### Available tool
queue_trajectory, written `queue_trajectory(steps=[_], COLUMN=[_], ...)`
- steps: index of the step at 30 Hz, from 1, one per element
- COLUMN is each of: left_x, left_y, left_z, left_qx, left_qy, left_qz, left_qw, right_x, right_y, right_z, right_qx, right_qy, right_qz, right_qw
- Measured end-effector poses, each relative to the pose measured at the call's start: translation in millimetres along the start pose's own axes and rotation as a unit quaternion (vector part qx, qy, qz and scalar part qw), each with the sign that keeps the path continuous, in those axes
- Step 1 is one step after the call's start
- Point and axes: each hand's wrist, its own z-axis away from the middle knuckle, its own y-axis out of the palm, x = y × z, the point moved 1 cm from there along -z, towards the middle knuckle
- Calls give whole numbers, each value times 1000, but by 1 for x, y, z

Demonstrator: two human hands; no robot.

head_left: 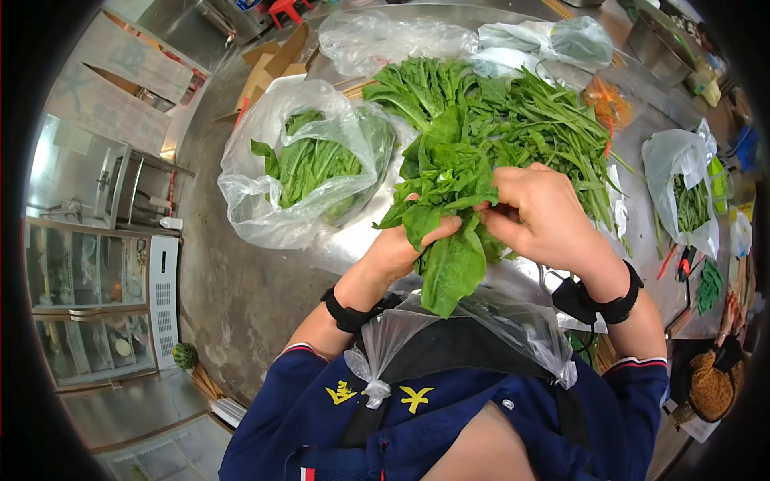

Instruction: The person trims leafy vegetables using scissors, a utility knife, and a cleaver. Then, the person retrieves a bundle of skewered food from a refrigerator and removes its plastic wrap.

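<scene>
A leafy green lettuce point(453, 276) is held up in front of my chest, its leaves fanned out. My left hand point(407, 244) wraps round it from the left, thumb across a leaf. On the other side, my right hand point(545, 212) has its fingers bent and pinched at the lettuce's edge; what exactly lies between the fingertips is partly hidden. Just beyond the hands lie more lettuce heads point(413, 84) and a heap of long, narrow-leaved greens point(553, 120). To the left, an open clear plastic bag point(249, 200) contains leafy greens point(321, 168).
A metal table point(337, 255) carries the greens. At its far side lie clear plastic bags point(393, 36). A bag of greens point(678, 152) and a metal pot point(654, 40) stand on the right. A glass-door fridge point(88, 272) and a watermelon point(184, 355) are at the left.
</scene>
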Motion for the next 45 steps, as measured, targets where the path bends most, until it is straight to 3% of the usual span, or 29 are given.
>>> queue_trajectory(steps=[2, 3, 5, 7, 8, 9, 10, 11, 13, 15, 16, 17, 18, 19, 20, 22, 23, 25, 27, 29, 32, 35, 37, 42, 44, 45], left_x=[-2, -2, -5, -3, 3, 2, -1, -8, -17, -12, -3, -6, -9, -10, -14, -29, -33, -20, -7, 2, 10, 8, 8, 21, 29, 30], left_y=[-1, -2, -13, -40, -53, -59, -60, -55, -51, -55, -65, -65, -63, -58, -49, -29, -23, -36, -42, -38, -15, -20, -29, -78, -83, -84], left_z=[-1, -1, -5, -9, -9, -1, 1, 3, -3, -4, -2, -3, -8, -11, -14, -15, -16, -18, -16, -12, -15, -13, -8, 19, 24, 25], left_qx=[-33, -66, -82, -76, -93, -160, -164, -166, -133, -105, -113, -109, -105, -73, -39, -16, 7, 14, -86, -49, 21, 11, -27, -229, -241, -253], left_qy=[-25, -50, -39, 27, 37, 15, 38, 58, 59, 51, 91, 130, 132, 97, 55, 57, 62, 68, 27, 0, 11, 26, 57, 51, 59, 67], left_qz=[17, 34, 22, 53, 151, 201, 260, 317, 345, 376, 138, -111, -114, 114, 338, 331, 322, 272, 189, 198, 106, 64, 38, -79, -75, -71], left_qw=[999, 996, 996, 995, 983, 966, 951, 932, 927, 919, 980, 979, 979, 986, 939, 942, 945, 960, 978, 979, 994, 998, 997, 969, 966, 963], right_x=[0, -4, -21, -33, -51, -58, -64, -65, -60, -29, -19, -13, -14, -20, -29, -35, -35, -36, -37, -38, -33, -24, -24, -47, -60, -62], right_y=[-7, -6, -9, -27, -37, -31, -17, -5, 5, 7, 15, 21, 25, 31, 37, 43, 42, 40, 45, 50, 66, 72, 79, 83, 84, 81], right_z=[0, 2, 9, 12, 21, 24, 28, 35, 41, 39, 41, 40, 40, 41, 44, 45, 45, 44, 43, 43, 44, 44, 49, 61, 50, 39], right_qx=[49, 48, -90, -175, -105, -104, -136, -151, -127, -50, -42, -36, -63, -66, -68, -108, -111, -97, -94, -55, -21, 41, 98, 99, -24, -23], right_qy=[86, 85, 192, 171, 189, 182, 169, 133, 110, 136, 162, 184, 171, 172, 216, 254, 254, 290, 298, 270, 272, 293, 321, 359, 311, 309], right_qz=[-110, -110, -317, -427, -444, -444, -48, 356, 150, -105, -181, -253, -241, -239, -330, -507, -506, -700, -715, -800, -800, -769, -606, -583, -436, -436], right_qw=[989, 989, 924, 871, 870, 871, 975, 913, 974, 984, 969, 949, 953, 953, 917, 816, 817, 646, 625, 533, 534, 567, 721, 722, 844, 845])
